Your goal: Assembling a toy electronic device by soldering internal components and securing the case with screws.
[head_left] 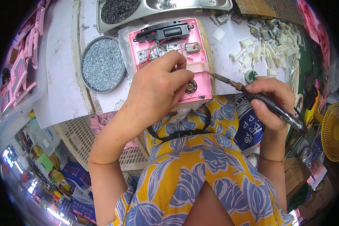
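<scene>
A pink plastic housing [202, 83] lies open on the table in front of me. A black module [171, 32] sits across its top, with red and green wires running below it. A small round speaker [191, 87] is in its lower part. My left hand [160, 84] rests over the housing, its fingers pressed together beside the speaker; what they pinch is hidden. My right hand [271, 100] grips a soldering iron [269, 103] by its black handle. The iron's tip points left at the housing's right edge, close to a pale translucent piece [197, 67].
A round dish of small screws [103, 64] stands left of the housing. Behind it is a metal tray [145, 15] with springs. White plastic pieces [273, 51] and a green-and-white spool [251, 76] lie at right. A yellow fan [332, 132] is far right; a plastic basket [79, 132] is lower left.
</scene>
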The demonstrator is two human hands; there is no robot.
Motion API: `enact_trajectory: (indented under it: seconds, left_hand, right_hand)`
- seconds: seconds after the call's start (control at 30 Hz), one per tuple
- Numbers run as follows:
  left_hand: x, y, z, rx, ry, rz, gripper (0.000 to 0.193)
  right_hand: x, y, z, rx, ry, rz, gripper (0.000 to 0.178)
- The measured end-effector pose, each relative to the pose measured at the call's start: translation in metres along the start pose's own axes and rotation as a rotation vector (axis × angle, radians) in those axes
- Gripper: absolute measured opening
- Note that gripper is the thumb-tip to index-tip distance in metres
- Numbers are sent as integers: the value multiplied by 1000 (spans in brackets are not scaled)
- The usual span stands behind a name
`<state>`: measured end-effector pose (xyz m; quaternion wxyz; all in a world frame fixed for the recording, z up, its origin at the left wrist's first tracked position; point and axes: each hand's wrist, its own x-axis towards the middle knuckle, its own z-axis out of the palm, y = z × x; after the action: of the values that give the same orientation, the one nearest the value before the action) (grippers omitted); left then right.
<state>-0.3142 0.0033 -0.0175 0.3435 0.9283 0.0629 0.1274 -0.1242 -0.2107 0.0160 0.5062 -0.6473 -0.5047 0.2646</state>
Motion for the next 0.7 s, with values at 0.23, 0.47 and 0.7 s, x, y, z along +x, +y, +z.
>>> enact_trajectory:
  seconds: [0.23, 0.47, 0.7]
  left_hand:
    - [9, 9, -12, 207, -151, 61, 23]
    - [9, 13, -9, 288, -124, 137, 9]
    - [7, 17, -11, 294, -170, 67, 21]
  right_hand:
    - [5, 6, 8, -26, -109, -30, 23]
    - [8, 8, 14, -16, -136, -27, 23]
    - [12, 4, 18, -54, -155, -20, 24]
